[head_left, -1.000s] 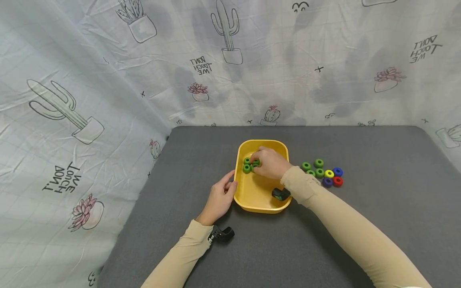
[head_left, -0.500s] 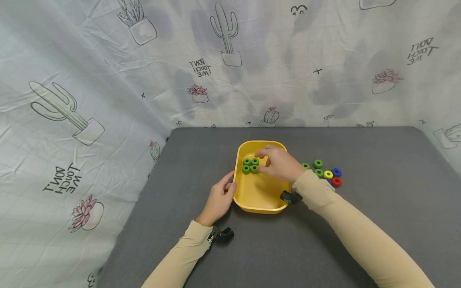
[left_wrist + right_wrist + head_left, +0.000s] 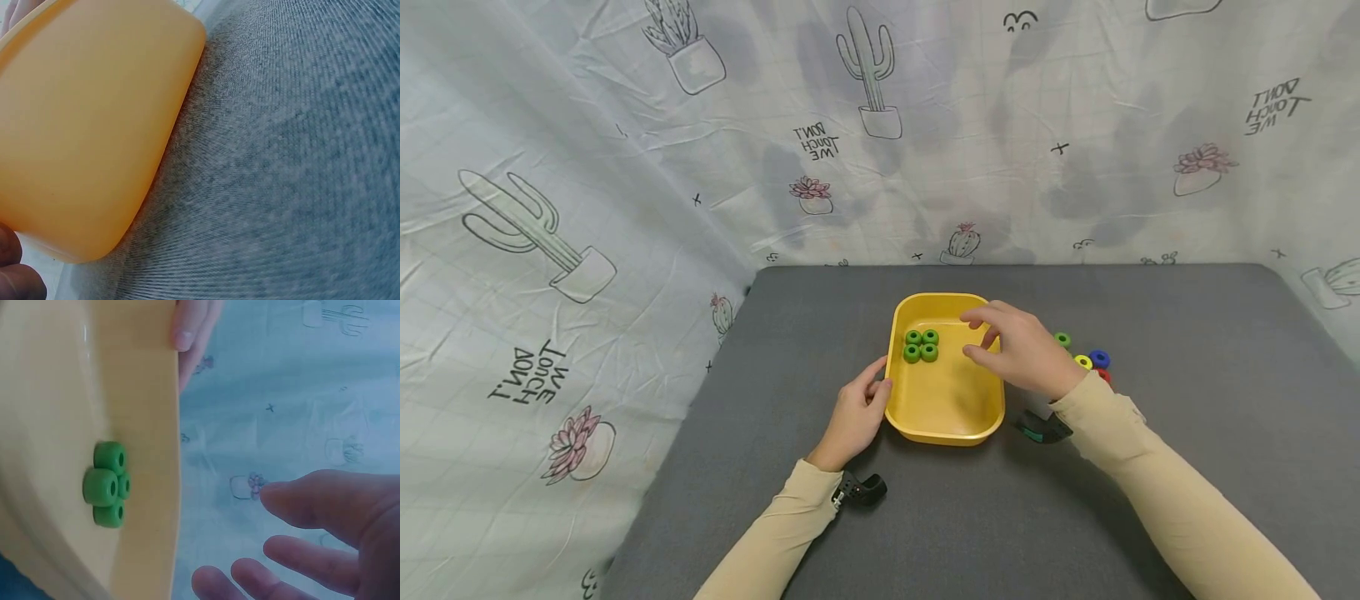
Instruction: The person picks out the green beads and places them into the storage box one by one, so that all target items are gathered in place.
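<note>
The head view shows a yellow tray (image 3: 951,408) on a grey table (image 3: 955,517), with four green beads (image 3: 929,353) in a two-by-two block in its left part. The right wrist view shows what that higher view flattens: the beads are rounded little barrels with a dark hole each, sitting close together on the tray floor, one partly hidden by its neighbours. The right hand (image 3: 1026,350) is above the tray's right rim, thumb and fingers spread well apart; its own wrist view confirms the gap and shows nothing in its grasp. Only the head view shows the beads outside the tray, to its right: a green one (image 3: 1062,340), a yellow one (image 3: 1083,363), a blue one (image 3: 1100,360) and a red one (image 3: 1103,377), the last partly covered. The hand and sleeve block part of that spot, so a full count cannot be told. The left hand (image 3: 853,412) touches the tray's left rim; in the right wrist view a fingertip meets the edge while another finger lies outside the wall. The left wrist view gives the tray's smooth outer side and the table's weave, with two digits at the lower left corner; whether this hand grips or merely steadies the tray, I cannot tell.
</note>
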A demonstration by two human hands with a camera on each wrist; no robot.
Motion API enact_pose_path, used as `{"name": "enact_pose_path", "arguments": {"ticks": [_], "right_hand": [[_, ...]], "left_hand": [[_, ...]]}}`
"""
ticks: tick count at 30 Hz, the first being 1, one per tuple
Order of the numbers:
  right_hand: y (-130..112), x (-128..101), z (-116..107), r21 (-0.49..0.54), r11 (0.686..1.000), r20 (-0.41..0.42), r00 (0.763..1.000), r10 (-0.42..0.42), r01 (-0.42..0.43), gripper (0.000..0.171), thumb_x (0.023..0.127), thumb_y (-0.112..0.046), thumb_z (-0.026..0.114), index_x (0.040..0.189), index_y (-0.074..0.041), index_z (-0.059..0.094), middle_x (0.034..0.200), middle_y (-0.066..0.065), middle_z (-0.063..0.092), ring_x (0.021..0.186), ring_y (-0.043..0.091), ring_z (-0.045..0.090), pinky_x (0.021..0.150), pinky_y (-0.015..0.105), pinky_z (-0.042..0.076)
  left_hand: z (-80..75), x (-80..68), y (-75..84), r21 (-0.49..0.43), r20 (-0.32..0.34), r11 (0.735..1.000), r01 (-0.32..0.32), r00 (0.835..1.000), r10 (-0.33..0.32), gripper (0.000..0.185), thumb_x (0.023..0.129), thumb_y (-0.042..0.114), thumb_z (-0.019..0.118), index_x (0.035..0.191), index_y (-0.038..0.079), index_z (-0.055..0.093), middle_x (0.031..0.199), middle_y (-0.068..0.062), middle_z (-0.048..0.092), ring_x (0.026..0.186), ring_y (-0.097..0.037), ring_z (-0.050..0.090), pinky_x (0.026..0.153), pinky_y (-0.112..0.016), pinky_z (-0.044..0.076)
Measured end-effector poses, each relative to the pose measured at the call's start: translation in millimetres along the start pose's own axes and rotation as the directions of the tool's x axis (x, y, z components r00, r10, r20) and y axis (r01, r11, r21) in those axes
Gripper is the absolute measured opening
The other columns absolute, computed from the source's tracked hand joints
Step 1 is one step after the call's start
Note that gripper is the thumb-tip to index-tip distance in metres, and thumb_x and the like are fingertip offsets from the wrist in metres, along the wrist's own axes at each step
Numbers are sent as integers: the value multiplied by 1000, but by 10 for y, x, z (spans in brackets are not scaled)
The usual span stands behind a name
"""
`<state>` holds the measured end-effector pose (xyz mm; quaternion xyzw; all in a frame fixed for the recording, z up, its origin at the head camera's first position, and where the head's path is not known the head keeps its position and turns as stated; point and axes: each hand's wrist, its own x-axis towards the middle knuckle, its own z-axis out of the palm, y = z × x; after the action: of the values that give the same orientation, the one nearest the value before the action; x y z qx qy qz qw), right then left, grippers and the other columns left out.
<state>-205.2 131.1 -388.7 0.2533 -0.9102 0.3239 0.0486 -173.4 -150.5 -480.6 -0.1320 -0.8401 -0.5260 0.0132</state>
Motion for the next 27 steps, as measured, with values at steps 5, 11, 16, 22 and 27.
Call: {"name": "enact_pose_path", "arguments": {"ticks": [5, 11, 16, 22, 27], "right_hand": [[26, -131, -88, -6, 1000, -37, 999, 11, -11, 40, 95, -17, 77, 132, -6, 68, 115, 7, 66, 90, 20, 67, 73, 34, 55], [122, -255, -185, 11, 998, -40, 997, 69, -69, 40, 98, -18, 75, 135, -7, 66, 122, 9, 65, 91, 19, 68, 71, 37, 55], [237, -349, -231, -14, 996, -62, 994, 85, -86, 40, 97, -19, 76, 134, -8, 67, 121, 6, 65, 91, 19, 69, 76, 41, 55], [372, -453, -253, -53, 996, -85, 994, 72, -77, 37, 97, -19, 75, 132, -7, 68, 119, 7, 66, 89, 19, 65, 74, 39, 53], [443, -534, -262, -42, 992, -47, 992, 114, -116, 36, 98, -17, 74, 132, -6, 67, 120, 12, 67, 92, 22, 67, 78, 43, 55]], "left_hand": [[3, 5, -7, -5, -6, 1000, -4, 1000, 4, 46, 110, 16, 52, 154, 6, 49, 72, -1, 57, 59, -7, 47, 60, -22, 41], [2, 7, -17, 2, -10, 1000, -7, 1000, 7, 46, 110, 16, 53, 154, 6, 50, 72, 0, 57, 59, -8, 47, 60, -22, 40], [-1, 1, -13, 5, -7, 1000, -5, 1000, 5, 46, 110, 16, 53, 154, 6, 50, 72, 1, 56, 59, -8, 47, 60, -22, 40], [-2, -4, -15, 3, -9, 1000, -8, 1000, 8, 46, 109, 16, 53, 154, 6, 50, 73, -4, 60, 59, -9, 48, 61, -22, 41], [-3, -9, -14, 7, -5, 1000, -8, 1000, 8, 46, 110, 16, 53, 154, 5, 49, 76, -10, 63, 60, -9, 49, 61, -22, 41]]}}
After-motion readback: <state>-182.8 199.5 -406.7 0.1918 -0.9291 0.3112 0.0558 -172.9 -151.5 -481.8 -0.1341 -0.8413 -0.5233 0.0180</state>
